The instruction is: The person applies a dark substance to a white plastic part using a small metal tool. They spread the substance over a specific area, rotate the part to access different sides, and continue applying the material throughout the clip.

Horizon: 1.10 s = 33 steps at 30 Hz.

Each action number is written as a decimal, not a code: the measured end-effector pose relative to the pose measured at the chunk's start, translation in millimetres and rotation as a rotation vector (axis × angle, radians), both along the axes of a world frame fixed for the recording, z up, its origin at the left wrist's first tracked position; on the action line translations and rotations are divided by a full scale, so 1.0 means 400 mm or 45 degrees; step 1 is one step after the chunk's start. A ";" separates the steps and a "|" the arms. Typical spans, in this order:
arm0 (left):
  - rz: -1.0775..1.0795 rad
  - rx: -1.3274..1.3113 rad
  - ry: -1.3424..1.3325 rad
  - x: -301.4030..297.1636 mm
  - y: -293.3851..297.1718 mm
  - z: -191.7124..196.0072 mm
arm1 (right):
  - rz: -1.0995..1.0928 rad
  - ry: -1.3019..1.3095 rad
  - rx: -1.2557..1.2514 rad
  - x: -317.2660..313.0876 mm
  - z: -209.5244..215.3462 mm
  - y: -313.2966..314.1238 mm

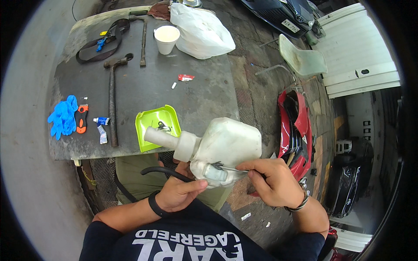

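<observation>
A milky white plastic reservoir tank (226,143) with a tube-like neck hangs over my lap, just past the near edge of the grey work surface (143,87). My left hand (178,191) grips its underside by a pale cap or pump; a black hose (163,172) curves out from under that hand. My right hand (272,182) pinches a thin metal tool (233,168) whose tip rests at the small fitting on the tank's lower side. Behind the tank's neck sits a lime green tray (150,119) holding a few small parts.
On the work surface lie a hammer (113,100), a long bar tool (143,39), a black strap (102,41), blue gloves (63,115), an orange scraper (82,118), a small tube (101,128), a white cup (166,38) and a white plastic bag (200,30). A red bumper (300,126) leans at right.
</observation>
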<state>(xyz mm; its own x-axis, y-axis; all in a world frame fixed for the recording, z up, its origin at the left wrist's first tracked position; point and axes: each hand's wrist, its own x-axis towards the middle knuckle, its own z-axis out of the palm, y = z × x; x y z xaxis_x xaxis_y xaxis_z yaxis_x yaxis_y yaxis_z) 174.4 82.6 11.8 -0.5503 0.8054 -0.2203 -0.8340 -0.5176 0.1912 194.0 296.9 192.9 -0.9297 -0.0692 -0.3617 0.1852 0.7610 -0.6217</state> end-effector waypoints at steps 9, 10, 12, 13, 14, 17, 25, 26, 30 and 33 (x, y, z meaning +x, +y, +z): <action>-0.031 0.012 0.002 0.005 -0.001 -0.029 | 0.157 0.185 0.191 -0.002 -0.001 0.006; -0.030 0.009 0.007 0.009 0.002 -0.030 | 0.162 0.183 0.198 -0.004 0.006 0.008; -0.033 0.001 0.003 0.013 0.003 -0.031 | 0.178 0.166 0.220 -0.008 0.020 0.009; -0.043 -0.002 -0.006 0.014 0.003 -0.031 | 0.184 0.151 0.238 -0.008 0.029 0.008; -0.053 -0.005 -0.015 0.014 0.003 -0.031 | 0.191 0.136 0.255 -0.008 0.036 0.008; -0.030 -0.008 -0.033 0.011 0.002 -0.015 | 0.162 0.133 0.267 -0.004 0.051 0.007; -0.034 0.016 -0.079 0.009 0.001 -0.015 | 0.157 0.186 0.233 0.000 0.058 -0.005; -0.032 0.016 -0.086 0.009 0.001 -0.013 | 0.153 0.188 0.223 0.002 0.051 -0.006; -0.016 0.001 -0.044 0.012 0.001 -0.011 | 0.181 0.254 0.224 0.009 0.019 -0.002; -0.012 -0.014 -0.008 0.011 -0.001 -0.011 | 0.205 0.244 0.246 0.010 0.011 -0.007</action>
